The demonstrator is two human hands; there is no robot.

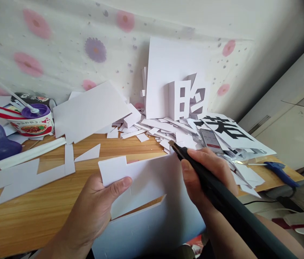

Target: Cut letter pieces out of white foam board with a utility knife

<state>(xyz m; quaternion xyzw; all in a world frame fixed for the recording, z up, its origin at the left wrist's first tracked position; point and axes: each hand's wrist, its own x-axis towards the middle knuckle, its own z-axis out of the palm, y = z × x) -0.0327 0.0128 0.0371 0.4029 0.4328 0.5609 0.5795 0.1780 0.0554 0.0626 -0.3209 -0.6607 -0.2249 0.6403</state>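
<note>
My left hand (pixel 98 205) grips a white foam board (pixel 138 187) at its upper left, thumb on the face and fingers behind. The board has a notch in its top edge and a long slanting slit through which brown wood shows. My right hand (pixel 208 172) is closed around a long black utility knife (pixel 211 187). The knife's short brownish tip (pixel 171 143) points up and left, just above the board's upper edge; whether it touches the board I cannot tell. The lower part of the board tilts toward me, past the table's front edge.
White offcuts (pixel 157 129) lie heaped behind the board. A white built-up character (pixel 184 97) stands there against an upright sheet. Also around are a printed sheet (pixel 230 129), a phone (pixel 210 140), a blue glue gun (pixel 280 171) and a noodle cup (pixel 35 124) on the wooden table (pixel 33 223).
</note>
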